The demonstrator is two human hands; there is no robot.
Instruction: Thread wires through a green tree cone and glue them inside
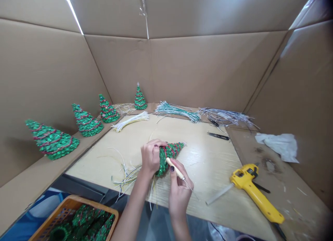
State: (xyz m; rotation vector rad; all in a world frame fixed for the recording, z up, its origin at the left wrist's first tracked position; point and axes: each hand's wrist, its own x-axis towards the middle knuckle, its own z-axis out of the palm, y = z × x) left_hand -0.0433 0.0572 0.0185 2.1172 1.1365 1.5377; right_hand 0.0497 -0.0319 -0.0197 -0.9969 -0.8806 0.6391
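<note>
A small green beaded Christmas tree (164, 163) with red garland lies on its side above the front of the table, its tip pointing right. My left hand (152, 156) is closed around its base end. In my right hand (180, 192), just beside the tree, is an awl (175, 168) with a pale handle. The handle's end points towards the tree, while its thin metal shaft runs down to the right. White and yellow wires (130, 178) lie loose by my left wrist, and some hang below the tree's base.
Finished-looking trees (56, 144) stand along the left and back. Bundles of white (131, 121), green (178, 111) and purplish wire (226, 116) lie behind. Thread snips (218, 135), a yellow glue gun (256, 192) and white tissue (279, 146) are right; an orange basket (75, 199) holds trees lower left.
</note>
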